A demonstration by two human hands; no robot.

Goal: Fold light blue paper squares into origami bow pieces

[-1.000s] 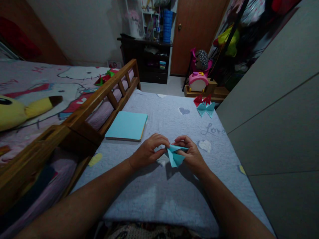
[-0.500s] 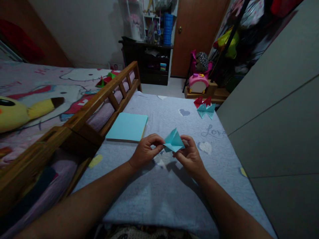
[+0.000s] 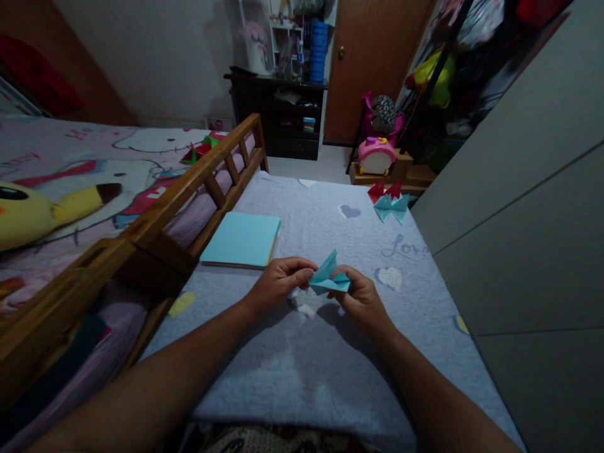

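A folded piece of light-blue origami paper (image 3: 325,277) is held up above the bed between my two hands. My left hand (image 3: 284,280) pinches its left corner between thumb and fingers. On the other side, my right hand (image 3: 361,294) grips the right part, its index finger and thumb on the paper's fold. One pointed flap stands up at the middle. Left of my hands lies a stack of light-blue square paper (image 3: 243,239). Farther off at the right are blue folded paper pieces (image 3: 391,207) and red folded paper pieces (image 3: 377,191).
The bed (image 3: 292,365) has a pale printed sheet. A wooden rail (image 3: 198,182) runs along its left, with another bed and a yellow plush toy (image 3: 28,217) beyond. A grey cabinet (image 3: 523,251) stands close on the right. A dark shelf unit (image 3: 255,104) is at the back.
The paper's right side has been pressed down by my right fingers, so the wide upright triangle now shows as a narrower flap leaning right. My left hand shifted slightly right.
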